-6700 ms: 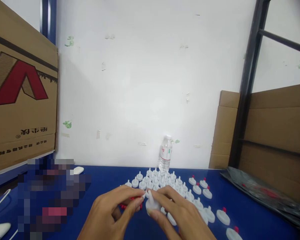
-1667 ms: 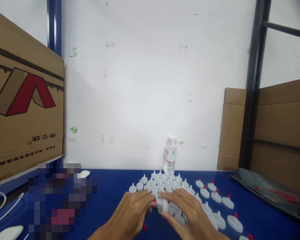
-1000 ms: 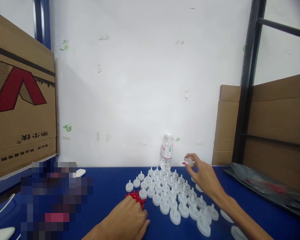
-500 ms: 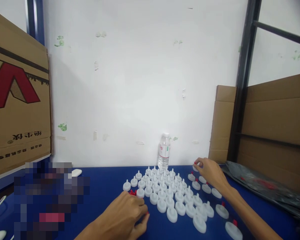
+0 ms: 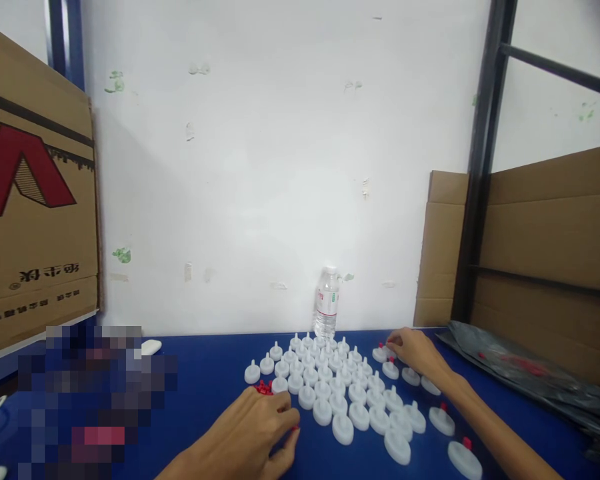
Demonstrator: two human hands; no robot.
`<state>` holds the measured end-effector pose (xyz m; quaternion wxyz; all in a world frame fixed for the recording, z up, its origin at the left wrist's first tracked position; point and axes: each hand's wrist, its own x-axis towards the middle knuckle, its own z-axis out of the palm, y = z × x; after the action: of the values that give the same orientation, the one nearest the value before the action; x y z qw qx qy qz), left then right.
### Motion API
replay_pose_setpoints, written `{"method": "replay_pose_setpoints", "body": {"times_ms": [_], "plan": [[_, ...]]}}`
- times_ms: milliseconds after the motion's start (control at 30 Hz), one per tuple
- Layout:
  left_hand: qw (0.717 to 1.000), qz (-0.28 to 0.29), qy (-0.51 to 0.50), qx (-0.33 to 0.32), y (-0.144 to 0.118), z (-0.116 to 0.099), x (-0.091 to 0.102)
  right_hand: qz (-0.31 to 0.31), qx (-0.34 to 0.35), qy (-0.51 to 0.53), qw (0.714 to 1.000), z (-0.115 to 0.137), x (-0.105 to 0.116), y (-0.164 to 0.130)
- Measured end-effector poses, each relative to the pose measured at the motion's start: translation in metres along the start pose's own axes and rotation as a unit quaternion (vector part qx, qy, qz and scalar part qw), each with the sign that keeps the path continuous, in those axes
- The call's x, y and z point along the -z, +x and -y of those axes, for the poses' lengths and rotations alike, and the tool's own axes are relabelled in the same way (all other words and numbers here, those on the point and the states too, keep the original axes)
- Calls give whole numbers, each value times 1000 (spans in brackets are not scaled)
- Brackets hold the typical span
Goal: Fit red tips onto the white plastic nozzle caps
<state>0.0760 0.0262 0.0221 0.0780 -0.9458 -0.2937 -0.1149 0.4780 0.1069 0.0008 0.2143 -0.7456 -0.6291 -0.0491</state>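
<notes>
Reaching right hand (image 5: 416,351), capped lid (image 5: 380,354), table edge (image 5: 280,332)

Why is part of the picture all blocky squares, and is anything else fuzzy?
Head view: the squares are a pixelated patch covering something on the blue table; the left hand looks slightly soft; the white caps and water bottle stay sharp under even light.

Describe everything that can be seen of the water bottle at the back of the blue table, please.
The water bottle is small, of clear plastic, with a white cap and a white label bearing red and green print too small to read. It stands upright on the blue table, at the far edge close to the white wall, just behind the cluster of white caps. Whether it holds water cannot be told. Neither hand touches it; the right hand rests on the table to its right.
</notes>
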Motion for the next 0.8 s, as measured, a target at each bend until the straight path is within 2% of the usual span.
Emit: {"method": "replay_pose_setpoints", "body": {"times_ms": [67, 167, 233, 300, 367, 433, 500, 567, 633, 700, 800], "plan": [[1000, -5, -1, 7, 0, 0, 1, -7, -3, 6, 1000, 5, 7, -1], [1000, -19, -6, 15, 0, 3, 1, 5, 11, 38, 999, 12, 31, -4], [999, -26, -9, 20, 0, 5, 1, 54, 38, 75, 995, 16, 51, -10], [999, -28, -16, 25, 0, 6, 0, 135, 72, 111, 982, 17, 69, -19], [999, -27, -30, 29, 0, 6, 0, 266, 99, 161, 945, 17, 81, -27], [998, -32, -50, 31, -1, 5, 1, 401, 108, 212, 884, 17, 83, -33], [996, -45, -68, 36, -2, 4, 1, 481, 102, 239, 838, 17, 78, -36], [994, -60, -77, 47, -3, 4, 1, 489, 99, 233, 835, 17, 72, -35], [992, -71, -84, 56, -4, 4, 1, 471, 110, 229, 845, 16, 69, -34], [991, -83, -89, 62, -5, 5, 2, 424, 131, 240, 863, 14, 71, -31], [988, -109, -84, 64, -4, 4, 3, 302, 159, 271, 900, 19, 76, -28]]}}
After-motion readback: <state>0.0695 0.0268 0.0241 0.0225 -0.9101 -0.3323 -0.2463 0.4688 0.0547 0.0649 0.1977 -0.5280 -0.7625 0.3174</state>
